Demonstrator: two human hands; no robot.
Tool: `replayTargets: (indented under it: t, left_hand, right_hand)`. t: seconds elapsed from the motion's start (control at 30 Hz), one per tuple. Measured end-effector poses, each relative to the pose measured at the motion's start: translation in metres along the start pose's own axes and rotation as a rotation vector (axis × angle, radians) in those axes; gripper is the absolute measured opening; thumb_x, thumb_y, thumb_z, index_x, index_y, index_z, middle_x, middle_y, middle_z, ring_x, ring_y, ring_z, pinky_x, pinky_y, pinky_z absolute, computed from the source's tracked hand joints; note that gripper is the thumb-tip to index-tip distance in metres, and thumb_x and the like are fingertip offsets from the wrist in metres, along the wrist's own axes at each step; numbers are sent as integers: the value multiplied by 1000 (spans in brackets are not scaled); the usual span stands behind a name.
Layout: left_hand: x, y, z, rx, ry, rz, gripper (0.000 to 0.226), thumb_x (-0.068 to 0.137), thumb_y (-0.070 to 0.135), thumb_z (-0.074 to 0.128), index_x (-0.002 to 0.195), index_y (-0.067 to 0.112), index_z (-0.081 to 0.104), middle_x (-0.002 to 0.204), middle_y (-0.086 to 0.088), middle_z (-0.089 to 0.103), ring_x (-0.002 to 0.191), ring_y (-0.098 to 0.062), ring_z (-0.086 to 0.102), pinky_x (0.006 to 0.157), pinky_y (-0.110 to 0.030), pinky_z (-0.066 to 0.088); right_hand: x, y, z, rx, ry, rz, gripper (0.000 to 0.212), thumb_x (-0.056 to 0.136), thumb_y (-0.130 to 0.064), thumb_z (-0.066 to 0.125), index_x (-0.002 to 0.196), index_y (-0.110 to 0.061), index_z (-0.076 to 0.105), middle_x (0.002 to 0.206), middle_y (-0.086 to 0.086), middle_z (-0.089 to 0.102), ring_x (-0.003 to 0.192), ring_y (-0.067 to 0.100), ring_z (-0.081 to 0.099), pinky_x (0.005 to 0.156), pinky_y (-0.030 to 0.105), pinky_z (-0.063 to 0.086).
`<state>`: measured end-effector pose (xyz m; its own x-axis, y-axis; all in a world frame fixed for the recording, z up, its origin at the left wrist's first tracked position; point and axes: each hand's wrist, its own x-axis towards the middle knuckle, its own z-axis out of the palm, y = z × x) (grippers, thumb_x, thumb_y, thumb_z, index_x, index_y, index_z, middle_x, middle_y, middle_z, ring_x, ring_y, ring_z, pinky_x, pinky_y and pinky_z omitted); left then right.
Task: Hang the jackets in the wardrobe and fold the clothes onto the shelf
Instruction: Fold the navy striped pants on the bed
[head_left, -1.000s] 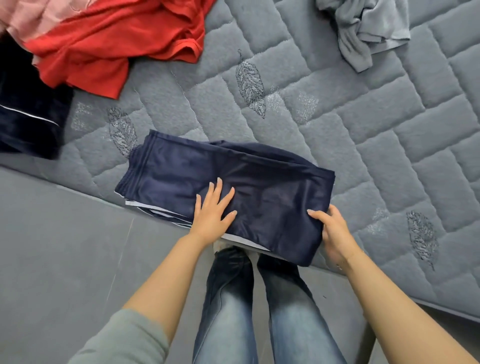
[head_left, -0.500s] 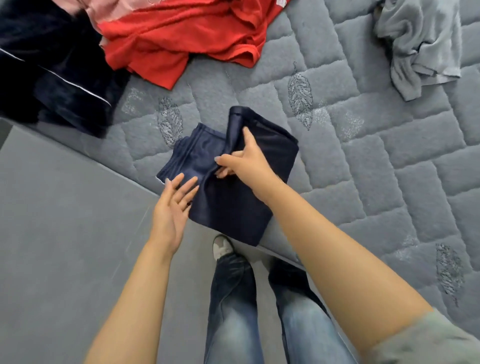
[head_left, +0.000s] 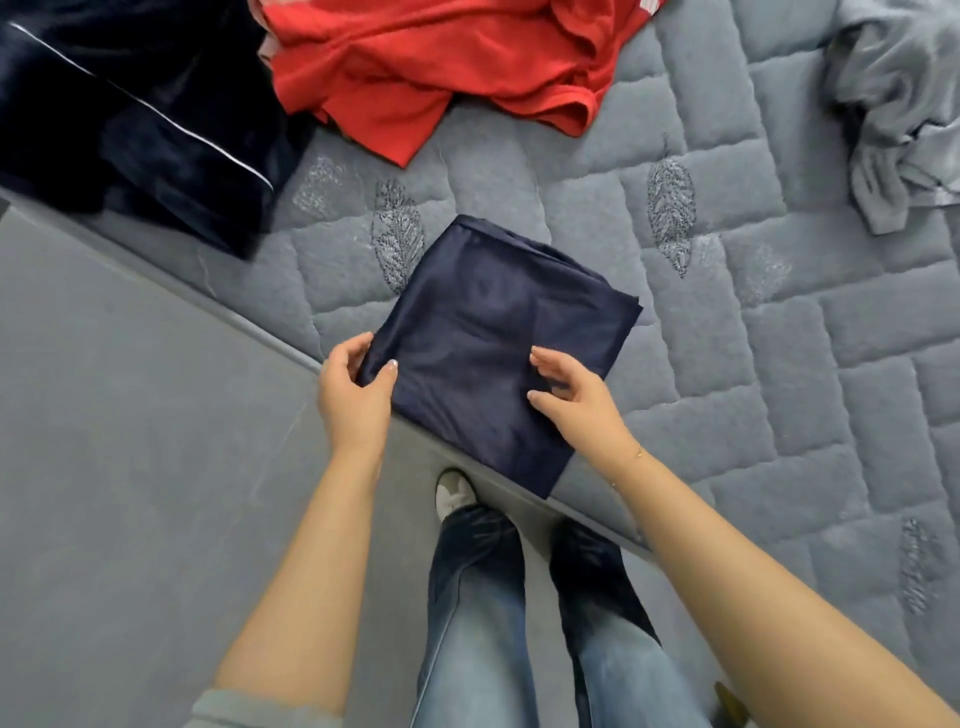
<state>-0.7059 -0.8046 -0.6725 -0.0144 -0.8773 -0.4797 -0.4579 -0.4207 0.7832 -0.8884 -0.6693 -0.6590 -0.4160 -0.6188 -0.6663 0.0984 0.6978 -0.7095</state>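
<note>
Both bare forearms are reaching forward and down. The left hand (head_left: 353, 400) is pinching a cloth corner between thumb and curled fingers. The right hand (head_left: 574, 402) is hovering, fingers loosely bent, thumb extended, over the cloth.

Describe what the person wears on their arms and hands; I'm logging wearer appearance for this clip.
Both forearms are bare. A grey-green sleeve shows at the left upper arm. The right wrist carries a thin gold bracelet. The left hand has pale nails; no gloves on the right hand.

No text, label, brand, number or sign can be read on anything shown in the head view.
</note>
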Motion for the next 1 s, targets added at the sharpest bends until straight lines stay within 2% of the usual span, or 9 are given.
replayTargets:
  t: [0.07,0.17,0.27,0.37,0.5,0.63,0.8,0.9,1.0]
  left_hand:
    - [7,-7,-3,52,-38,-160,54,83,20,77,131,14,53,134,-5,47,116,-15,52,108,-34,41]
    - [13,-9,-5,-169,-182,-383,57,85,26,75,134,8,50,140,-9,51,121,-18,57,108,-38,44]
    - [13,-5,0,-222,-351,-410,44,89,27,70,128,10,59,121,-2,69,105,-11,67,89,-25,54]
    - [19,-1,7,-192,-294,-408,40,85,29,74,119,11,64,115,-3,71,110,-18,66,101,-37,50]
    - [13,9,10,-266,-242,-407,34,84,16,74,116,5,67,109,-10,73,106,-25,68,98,-41,52]
    - [-24,27,10,-409,-211,-375,29,84,9,68,113,4,69,107,-10,74,92,-19,71,78,-28,58]
    - [-102,52,4,-525,-23,-379,43,82,16,71,123,16,56,110,-4,72,91,-14,71,84,-34,58]
    - [-155,75,-1,-564,20,-289,52,85,14,69,132,24,52,116,0,69,96,-13,71,79,-33,60]
    - [-208,102,-11,-541,39,-230,53,88,19,65,138,30,49,113,2,69,93,-15,70,76,-32,61]
  right_hand:
    - [-16,16,1,-101,-14,8,55,87,0,64,137,-20,52,138,-12,49,135,10,42,103,7,31]
    - [-29,29,11,-325,-56,-96,62,88,-4,62,145,-20,44,155,-8,30,145,9,22,116,19,18]
    - [-33,25,28,-450,-56,-219,69,86,-11,61,150,-18,35,160,-4,22,149,11,14,122,33,13]
    - [-30,19,50,-594,-115,-279,80,86,-27,62,154,-20,22,163,-5,12,150,13,4,123,41,3]
    - [-20,12,75,-799,-115,-278,98,85,-36,66,156,-21,0,164,-2,-3,151,21,-6,121,50,3]
    - [-25,10,82,-717,55,-332,94,86,-33,68,156,-19,7,163,1,12,150,23,9,120,48,19]
    - [-58,10,59,-488,305,-672,74,80,-18,79,144,-10,43,146,4,49,134,21,48,105,35,46]
    - [-92,1,36,-424,242,-756,73,75,-14,78,141,-12,48,141,0,55,125,16,56,95,27,50]
    - [-130,-17,0,-315,79,-734,65,77,-10,75,138,-16,53,131,-3,63,112,17,64,89,31,53]
